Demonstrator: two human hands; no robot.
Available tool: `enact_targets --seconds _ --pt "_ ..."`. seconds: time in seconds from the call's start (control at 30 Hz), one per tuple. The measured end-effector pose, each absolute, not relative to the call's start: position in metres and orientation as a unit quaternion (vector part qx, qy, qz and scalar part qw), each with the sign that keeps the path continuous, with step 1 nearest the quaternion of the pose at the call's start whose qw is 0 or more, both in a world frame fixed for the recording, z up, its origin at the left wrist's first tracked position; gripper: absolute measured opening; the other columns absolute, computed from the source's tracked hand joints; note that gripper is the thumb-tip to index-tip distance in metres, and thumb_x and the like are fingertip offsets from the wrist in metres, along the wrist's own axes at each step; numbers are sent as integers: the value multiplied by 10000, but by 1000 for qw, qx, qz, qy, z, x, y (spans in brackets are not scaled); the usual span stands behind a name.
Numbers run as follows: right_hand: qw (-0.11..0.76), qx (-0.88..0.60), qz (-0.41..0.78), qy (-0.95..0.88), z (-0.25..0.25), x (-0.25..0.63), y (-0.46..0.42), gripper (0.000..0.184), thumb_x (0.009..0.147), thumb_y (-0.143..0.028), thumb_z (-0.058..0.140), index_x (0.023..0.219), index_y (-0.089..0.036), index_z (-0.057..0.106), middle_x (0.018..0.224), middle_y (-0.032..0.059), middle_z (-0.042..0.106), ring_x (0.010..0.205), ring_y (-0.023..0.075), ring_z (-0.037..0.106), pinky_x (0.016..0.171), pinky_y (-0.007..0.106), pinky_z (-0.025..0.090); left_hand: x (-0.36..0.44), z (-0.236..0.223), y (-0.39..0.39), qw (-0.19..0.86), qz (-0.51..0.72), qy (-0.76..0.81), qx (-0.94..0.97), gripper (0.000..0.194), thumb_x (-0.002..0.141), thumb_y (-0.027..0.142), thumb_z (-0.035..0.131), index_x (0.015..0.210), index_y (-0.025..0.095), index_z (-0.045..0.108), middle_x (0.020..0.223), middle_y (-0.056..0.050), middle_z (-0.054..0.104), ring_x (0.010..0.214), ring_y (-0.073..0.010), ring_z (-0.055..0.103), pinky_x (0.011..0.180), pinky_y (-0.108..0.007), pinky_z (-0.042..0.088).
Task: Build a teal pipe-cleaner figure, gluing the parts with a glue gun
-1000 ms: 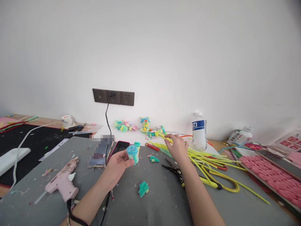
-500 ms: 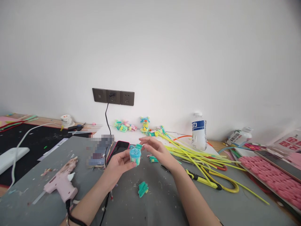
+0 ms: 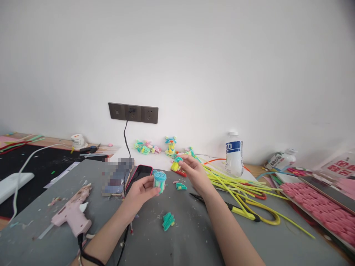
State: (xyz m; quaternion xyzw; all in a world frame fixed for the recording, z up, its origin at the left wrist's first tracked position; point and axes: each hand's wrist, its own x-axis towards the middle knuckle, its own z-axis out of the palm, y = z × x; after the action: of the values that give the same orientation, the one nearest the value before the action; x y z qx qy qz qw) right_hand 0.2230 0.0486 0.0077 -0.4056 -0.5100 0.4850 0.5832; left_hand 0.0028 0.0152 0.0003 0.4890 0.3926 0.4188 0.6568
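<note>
My left hand (image 3: 144,190) pinches a small upright cylinder of fuzzy pipe cleaner (image 3: 159,181), with a blue coiled top and pale green-and-white striped sides. Farther back and to the right, my right hand (image 3: 191,171) has its thumb and fingertips closed on a small teal-and-yellow pipe-cleaner piece (image 3: 176,164). The fingers partly cover that piece, and its outline blends with things behind it. Below the hands, a teal fuzzy piece (image 3: 168,221) lies on the grey mat (image 3: 191,240). Another teal piece (image 3: 181,186) rests between the hands.
A pink glue gun (image 3: 73,214) lies at left, its cord near my left forearm. Yellow pipe cleaners (image 3: 222,181) and a yellow-and-black cutter (image 3: 244,212) lie at right. Behind stand a bottle (image 3: 234,155) and small fuzzy figures (image 3: 171,146). A phone (image 3: 141,173) lies beyond my left hand.
My right hand has moved away from the blue-topped cylinder, back and to the right, with a small teal piece at its fingertips. My left hand stays nearly in place, tilting the cylinder slightly.
</note>
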Motion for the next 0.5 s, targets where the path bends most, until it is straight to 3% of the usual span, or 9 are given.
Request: enact_targets --seconds 0.2,0.33,0.5 --pt "582 -377 505 -514 6 221 48 325 761 -467 803 999 -260 726 1020 50 700 990 232 609 836 339 492 3 -7 19 655 381 390 523 436 665 443 873 971 157 752 960 -119 767 883 -272 708 715 -325 542" --pt "569 -360 512 -534 7 218 46 268 806 -417 780 1026 -278 719 995 33 674 989 217 599 845 332 485 2 -10 19 658 368 388 530 414 693 431 857 991 167 741 959 -109 767 889 -265 720 694 -301 554" --pt "575 -347 529 -519 8 216 45 399 764 -406 817 1109 -268 673 1040 44 670 972 217 612 884 354 489 1 -15 20 657 369 386 532 404 704 419 852 1005 174 742 991 -107 768 912 -263 728 714 -291 564"
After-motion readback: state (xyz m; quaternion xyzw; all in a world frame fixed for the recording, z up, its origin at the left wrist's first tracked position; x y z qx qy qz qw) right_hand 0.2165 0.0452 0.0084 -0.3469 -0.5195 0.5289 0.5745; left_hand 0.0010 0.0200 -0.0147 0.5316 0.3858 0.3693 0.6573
